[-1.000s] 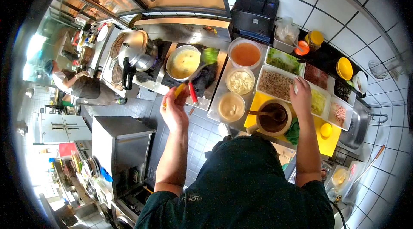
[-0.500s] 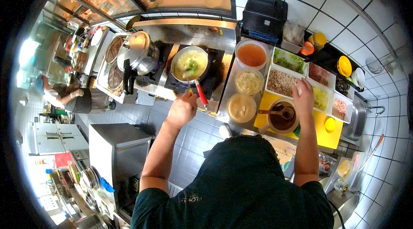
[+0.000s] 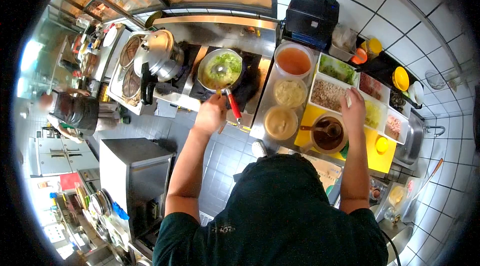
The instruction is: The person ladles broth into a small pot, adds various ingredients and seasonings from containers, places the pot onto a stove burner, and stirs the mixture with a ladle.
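My left hand [image 3: 211, 113] is closed round the handle of a ladle. The ladle's bowl [image 3: 219, 69] sits in a pan [image 3: 232, 84] with yellowish liquid and chopped greens [image 3: 226, 61]. The pan rests on the stove, its red handle [image 3: 233, 104] pointing toward me, just right of my left hand. Over the right end of a white tub of diced brownish pieces [image 3: 327, 94] is my right hand [image 3: 354, 110], fingers bent and drawn together; what they hold, if anything, is hidden. Below it stands a pot of dark sauce [image 3: 327, 141] with a wooden ladle [image 3: 320, 129] inside.
Tubs of orange liquid [image 3: 293, 61], pale slices [image 3: 289, 92] and beige paste [image 3: 280, 122] stand between stove and white tubs. A large lidded pot [image 3: 159, 55] occupies the left burner. A yellow board [image 3: 372, 153] lies under the sauce pot. Another person [image 3: 75, 111] stands far left.
The greens have spread through the pan, and the ladle's bowl has moved up in it. My left hand has shifted slightly. My right hand stays over the tub. The other person has changed posture.
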`<action>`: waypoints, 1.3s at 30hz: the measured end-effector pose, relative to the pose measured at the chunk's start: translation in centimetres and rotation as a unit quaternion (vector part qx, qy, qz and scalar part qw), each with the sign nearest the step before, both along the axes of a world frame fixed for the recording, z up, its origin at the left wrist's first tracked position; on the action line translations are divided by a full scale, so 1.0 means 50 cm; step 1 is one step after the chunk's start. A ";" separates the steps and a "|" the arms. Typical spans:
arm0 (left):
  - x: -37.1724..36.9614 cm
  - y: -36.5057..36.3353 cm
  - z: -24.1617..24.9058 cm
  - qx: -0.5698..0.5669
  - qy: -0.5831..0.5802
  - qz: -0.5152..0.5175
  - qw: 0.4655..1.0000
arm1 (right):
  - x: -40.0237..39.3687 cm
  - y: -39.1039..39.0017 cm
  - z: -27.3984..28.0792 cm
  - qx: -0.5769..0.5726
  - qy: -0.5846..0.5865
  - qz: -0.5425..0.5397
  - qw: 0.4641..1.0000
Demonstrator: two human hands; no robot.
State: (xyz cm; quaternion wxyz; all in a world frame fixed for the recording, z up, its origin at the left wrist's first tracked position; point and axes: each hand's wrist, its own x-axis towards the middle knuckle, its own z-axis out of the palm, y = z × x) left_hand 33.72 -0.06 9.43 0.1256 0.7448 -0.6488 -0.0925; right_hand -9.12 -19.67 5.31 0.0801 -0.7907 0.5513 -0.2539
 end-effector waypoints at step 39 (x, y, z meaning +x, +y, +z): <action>-0.587 -0.646 -0.097 -0.052 0.701 0.292 0.649 | -0.242 0.028 0.055 0.002 -0.091 -0.057 0.994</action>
